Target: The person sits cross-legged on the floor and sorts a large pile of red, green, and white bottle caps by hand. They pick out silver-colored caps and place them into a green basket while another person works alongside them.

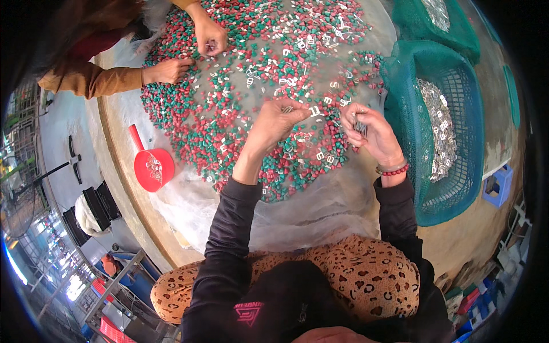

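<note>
Red and green cone-shaped pellets (229, 150) lie spread over a sheet, with small silvery metal buckles scattered among them. My left hand (273, 128) is closed over the pile, thumb and fingers pinching a metal buckle (314, 111). To its right, my right hand (373, 130) curls round several grey metal buckles (360, 127) in the palm and fingers. Loose metal buckles (321, 155) lie on the pellets below and between my hands.
At right stands a blue basket (470, 108) lined with green netting, with metal buckles (437, 131) inside; another netted container (460, 31) is behind it. A red dipper (162, 182) sits left. A co-worker's hands (210, 39) work at the far left. A blue stool (498, 186) stands right.
</note>
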Available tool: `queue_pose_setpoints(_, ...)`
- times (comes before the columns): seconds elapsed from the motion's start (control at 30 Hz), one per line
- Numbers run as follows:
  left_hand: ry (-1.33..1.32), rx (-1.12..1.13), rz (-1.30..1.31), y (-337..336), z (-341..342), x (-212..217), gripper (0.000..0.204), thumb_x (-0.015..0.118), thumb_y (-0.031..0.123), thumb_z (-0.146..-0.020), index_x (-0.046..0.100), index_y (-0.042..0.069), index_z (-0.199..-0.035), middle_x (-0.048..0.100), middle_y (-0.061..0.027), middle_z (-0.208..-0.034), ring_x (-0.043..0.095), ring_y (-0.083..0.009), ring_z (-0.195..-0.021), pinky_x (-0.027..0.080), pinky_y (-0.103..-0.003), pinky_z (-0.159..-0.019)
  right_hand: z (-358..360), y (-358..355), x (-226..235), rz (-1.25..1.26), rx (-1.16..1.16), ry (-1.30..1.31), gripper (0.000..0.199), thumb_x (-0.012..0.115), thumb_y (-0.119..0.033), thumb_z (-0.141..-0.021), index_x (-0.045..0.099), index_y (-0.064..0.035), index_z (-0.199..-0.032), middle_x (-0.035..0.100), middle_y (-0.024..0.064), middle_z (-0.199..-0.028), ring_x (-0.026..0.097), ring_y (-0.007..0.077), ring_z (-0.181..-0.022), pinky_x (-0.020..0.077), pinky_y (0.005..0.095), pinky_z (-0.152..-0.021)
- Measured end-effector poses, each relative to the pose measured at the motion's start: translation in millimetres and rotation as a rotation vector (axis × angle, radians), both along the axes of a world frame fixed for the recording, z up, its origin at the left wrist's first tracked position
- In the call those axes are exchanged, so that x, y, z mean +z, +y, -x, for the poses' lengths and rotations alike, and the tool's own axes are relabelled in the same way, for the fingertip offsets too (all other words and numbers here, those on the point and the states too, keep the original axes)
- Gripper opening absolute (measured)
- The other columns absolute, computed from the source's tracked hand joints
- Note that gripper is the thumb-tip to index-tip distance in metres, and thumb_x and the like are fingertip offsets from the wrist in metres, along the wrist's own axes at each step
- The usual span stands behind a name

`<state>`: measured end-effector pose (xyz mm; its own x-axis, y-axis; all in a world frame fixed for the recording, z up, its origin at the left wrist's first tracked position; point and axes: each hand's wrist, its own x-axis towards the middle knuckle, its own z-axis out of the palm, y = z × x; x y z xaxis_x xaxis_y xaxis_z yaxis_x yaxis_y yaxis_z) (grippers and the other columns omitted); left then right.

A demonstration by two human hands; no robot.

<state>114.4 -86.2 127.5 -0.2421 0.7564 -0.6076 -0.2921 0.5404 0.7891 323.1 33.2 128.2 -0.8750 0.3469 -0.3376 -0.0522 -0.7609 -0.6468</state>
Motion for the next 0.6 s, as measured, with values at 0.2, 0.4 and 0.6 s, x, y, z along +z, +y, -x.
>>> queue_pose_setpoints(0.2,-0.011,-0.038,-0.058,7,-12,16,0.019,0.073,0.016,-0.083,0.067,0.001,-0.094,0.049,0.0074,-0.055,0.034,-0.0002,-0.041,0.021,-0.02,-0.038,3,2,-3,-0.038,0.036,-0.016,0.029,0.045,-0.028,-0.1,0.051,-0.0032,-0.086,0.045,0.0001,-0.068,0.032,0.0037,-0.049,0.0235,0.0179,-0.041)
queue_pose_setpoints(0.4,0.067,-0.056,-0.117,5,-16,15,0.015,0.073,0.015,-0.083,0.069,0.003,-0.092,0.053,0.0069,-0.06,0.037,0.0009,-0.046,0.024,-0.019,-0.041,12,-6,-15,0.003,0.047,-0.219,0.021,0.05,-0.022,-0.099,0.06,-0.0042,-0.106,0.041,-0.0052,-0.064,0.029,0.0012,-0.048,0.0215,0.0175,-0.04)
queue_pose_setpoints(0.6,0.631,-0.091,-0.341,1,-24,6,0.013,0.07,0.008,-0.081,0.069,0.005,-0.093,0.067,-0.0007,-0.075,0.06,-0.0065,-0.065,0.047,-0.026,-0.056,16,-8,-14,-0.057,0.103,-0.268,0.017,0.052,-0.022,-0.098,0.056,-0.0089,-0.109,0.044,-0.0062,-0.066,0.032,0.0002,-0.051,0.0215,0.0171,-0.042)
